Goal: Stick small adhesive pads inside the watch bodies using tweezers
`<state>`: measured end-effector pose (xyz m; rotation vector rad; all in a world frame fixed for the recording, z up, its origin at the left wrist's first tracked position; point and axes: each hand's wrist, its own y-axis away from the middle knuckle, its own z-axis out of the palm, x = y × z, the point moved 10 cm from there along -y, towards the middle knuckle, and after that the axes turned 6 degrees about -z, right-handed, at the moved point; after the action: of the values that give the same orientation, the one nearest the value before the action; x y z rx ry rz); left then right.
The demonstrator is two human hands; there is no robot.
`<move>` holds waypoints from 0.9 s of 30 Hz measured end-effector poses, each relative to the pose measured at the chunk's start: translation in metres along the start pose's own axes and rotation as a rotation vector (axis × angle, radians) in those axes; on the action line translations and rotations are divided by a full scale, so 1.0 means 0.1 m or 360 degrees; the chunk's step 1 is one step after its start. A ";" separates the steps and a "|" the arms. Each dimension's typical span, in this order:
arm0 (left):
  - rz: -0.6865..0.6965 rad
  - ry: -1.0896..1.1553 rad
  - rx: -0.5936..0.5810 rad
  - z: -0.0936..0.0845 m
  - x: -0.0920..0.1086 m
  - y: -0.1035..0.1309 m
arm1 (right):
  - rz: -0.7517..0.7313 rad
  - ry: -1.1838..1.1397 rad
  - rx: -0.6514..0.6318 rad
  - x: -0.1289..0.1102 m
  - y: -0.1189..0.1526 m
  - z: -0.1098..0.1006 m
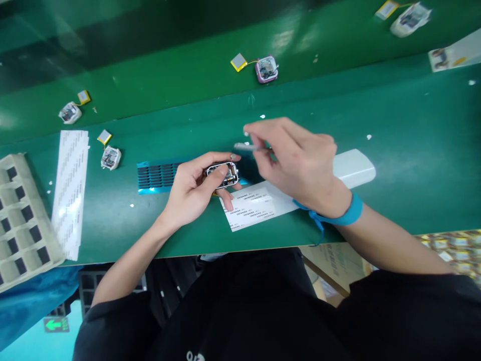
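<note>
My left hand (195,188) is closed around a small open device casing (235,175) with a circuit board showing, its thumb lying across the board. Up and to the right, my right hand (296,158) grips a slim metal tool (244,147) that looks like tweezers, pointing left above the casing and apart from it. A tiny white piece (246,133) shows at the right index fingertip. Beneath the hands lies a white printed adhesive sheet (251,208). Partly behind my left hand is a blue strip with rows of black pieces (160,176).
Other open casings with wired batteries lie at the left (110,157), far left (70,113), back (266,69) and back right (411,20). A moulded tray (33,220) and a printed strip (69,195) lie left. Several batteries (460,253) sit at lower right.
</note>
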<state>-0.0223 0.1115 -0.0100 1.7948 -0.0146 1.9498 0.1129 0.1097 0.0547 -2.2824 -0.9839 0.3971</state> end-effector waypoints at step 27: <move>0.0631 -0.0192 0.0408 -0.11 0.04 0.08 | -0.0306 -0.0254 -0.0057 -0.30 0.00 -0.04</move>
<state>-0.0355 0.1088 -0.0055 2.2136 -0.1810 2.1874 0.0943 0.0855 0.0585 -2.1888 -1.2883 0.4881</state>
